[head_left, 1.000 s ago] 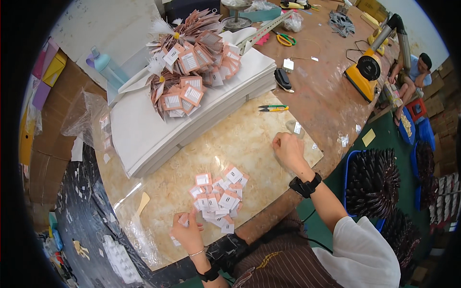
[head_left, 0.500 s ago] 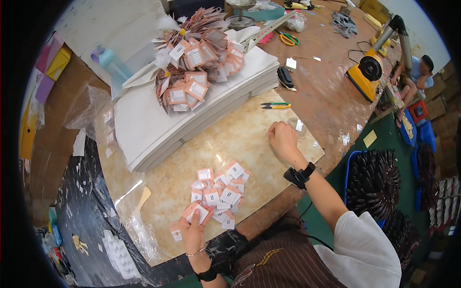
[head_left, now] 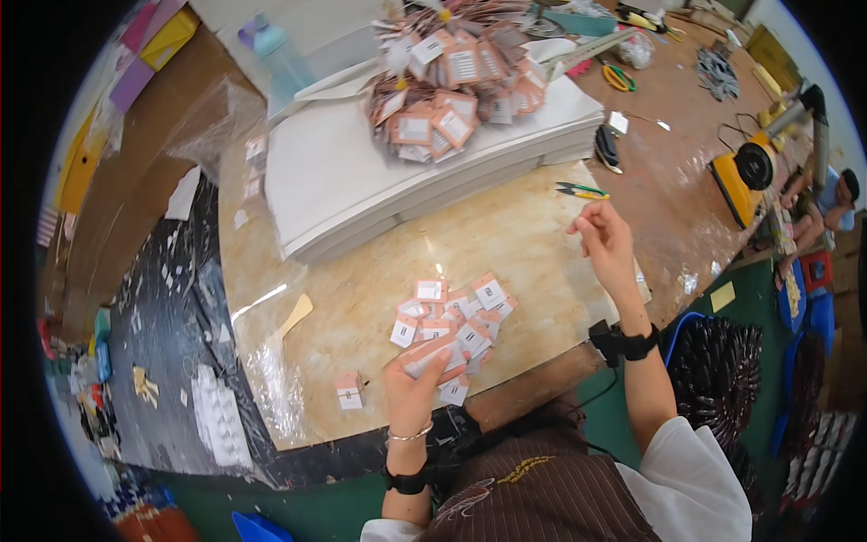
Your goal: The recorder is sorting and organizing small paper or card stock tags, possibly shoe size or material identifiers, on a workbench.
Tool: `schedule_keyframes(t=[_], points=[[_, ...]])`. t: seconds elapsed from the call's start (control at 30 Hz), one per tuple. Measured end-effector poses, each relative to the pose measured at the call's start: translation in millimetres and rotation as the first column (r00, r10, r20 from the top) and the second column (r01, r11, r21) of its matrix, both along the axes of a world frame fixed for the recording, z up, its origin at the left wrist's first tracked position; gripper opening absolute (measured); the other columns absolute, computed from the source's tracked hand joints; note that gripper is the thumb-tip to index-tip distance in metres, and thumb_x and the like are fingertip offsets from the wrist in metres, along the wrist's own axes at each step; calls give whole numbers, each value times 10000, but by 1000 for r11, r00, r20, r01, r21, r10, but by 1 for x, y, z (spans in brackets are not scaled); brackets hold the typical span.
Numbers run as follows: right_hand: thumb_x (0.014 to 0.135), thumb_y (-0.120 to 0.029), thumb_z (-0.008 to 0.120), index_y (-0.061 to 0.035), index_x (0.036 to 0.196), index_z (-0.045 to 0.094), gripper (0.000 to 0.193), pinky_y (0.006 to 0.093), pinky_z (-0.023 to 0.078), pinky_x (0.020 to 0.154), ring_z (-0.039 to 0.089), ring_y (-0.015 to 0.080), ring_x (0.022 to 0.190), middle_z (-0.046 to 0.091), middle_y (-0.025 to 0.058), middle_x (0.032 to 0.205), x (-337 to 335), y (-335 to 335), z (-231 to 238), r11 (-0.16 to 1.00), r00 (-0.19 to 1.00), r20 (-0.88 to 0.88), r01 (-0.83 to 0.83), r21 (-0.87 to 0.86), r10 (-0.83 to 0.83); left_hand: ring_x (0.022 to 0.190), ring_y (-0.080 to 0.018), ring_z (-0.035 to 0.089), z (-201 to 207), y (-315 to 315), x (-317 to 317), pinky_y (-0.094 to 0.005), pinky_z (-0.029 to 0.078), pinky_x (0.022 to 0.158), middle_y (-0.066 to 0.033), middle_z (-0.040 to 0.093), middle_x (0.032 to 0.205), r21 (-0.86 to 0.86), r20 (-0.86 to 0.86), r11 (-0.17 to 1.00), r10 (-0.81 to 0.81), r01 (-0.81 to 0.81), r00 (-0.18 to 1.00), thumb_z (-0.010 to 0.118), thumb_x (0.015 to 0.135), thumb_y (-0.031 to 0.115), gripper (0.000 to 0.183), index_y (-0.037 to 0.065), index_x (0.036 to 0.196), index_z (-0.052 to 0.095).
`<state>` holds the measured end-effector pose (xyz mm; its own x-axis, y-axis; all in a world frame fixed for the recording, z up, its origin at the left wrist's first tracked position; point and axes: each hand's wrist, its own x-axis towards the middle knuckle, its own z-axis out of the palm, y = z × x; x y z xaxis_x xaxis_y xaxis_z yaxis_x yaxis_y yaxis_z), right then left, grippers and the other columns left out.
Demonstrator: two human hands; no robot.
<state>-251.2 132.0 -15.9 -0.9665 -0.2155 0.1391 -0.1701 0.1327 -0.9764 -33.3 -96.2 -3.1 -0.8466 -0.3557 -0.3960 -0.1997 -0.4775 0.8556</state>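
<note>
My left hand (head_left: 411, 390) is closed on a pink and white paper tag (head_left: 432, 354), held over the near left side of a loose pile of similar tags (head_left: 472, 339). One more small tag stack (head_left: 349, 390) lies apart, left of that hand. My right hand (head_left: 609, 242) is raised over the right end of the marbled board (head_left: 524, 239), its thumb and index finger drawn together. Whatever they pinch, if anything, is too small to make out. Just beyond its fingertips lie green and yellow thread snips (head_left: 582, 191).
Behind the pile stands a thick stack of white sheets (head_left: 334, 172), with tied bundles of pink tags (head_left: 452, 68) on top. A wooden spatula-like piece (head_left: 296, 314) lies at left. Scissors (head_left: 619, 78) and a yellow machine (head_left: 736, 190) are at far right, near a seated person.
The view has shifted, so the table sits further right and higher. My right hand has lifted and its fingers have come together. My left hand has moved slightly right, still holding a tag.
</note>
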Motion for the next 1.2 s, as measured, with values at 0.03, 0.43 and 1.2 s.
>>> schedule_keyframes(t=[0.03, 0.43, 1.2], points=[[931, -60, 557, -50, 932, 537, 23, 185, 358, 499, 451, 8, 556, 633, 11, 764, 7, -7, 6, 998, 998, 15, -62, 33, 61, 853, -207, 679, 1, 1, 0, -313, 612, 718, -152, 668, 995, -29, 3, 999, 16, -16, 1000, 645, 878, -7, 230, -121, 1077, 630], [861, -93, 667, -49, 906, 570, 115, 249, 406, 486, 547, 114, 518, 605, 41, 646, 118, -82, 39, 771, 819, 111, -569, 285, 563, 734, -121, 660, 16, 19, -3, -253, 561, 657, -98, 690, 845, -254, -17, 944, 213, -210, 977, 691, 819, -48, 110, -87, 910, 644], [952, -122, 585, 8, 996, 620, 142, 216, 466, 486, 597, 75, 551, 669, 49, 723, 97, -78, 9, 825, 703, 466, -552, -119, 538, 728, -105, 640, 0, 11, 9, -255, 494, 655, -93, 676, 755, -722, 127, 681, -47, 125, 991, 653, 798, -55, 125, -20, 918, 663]])
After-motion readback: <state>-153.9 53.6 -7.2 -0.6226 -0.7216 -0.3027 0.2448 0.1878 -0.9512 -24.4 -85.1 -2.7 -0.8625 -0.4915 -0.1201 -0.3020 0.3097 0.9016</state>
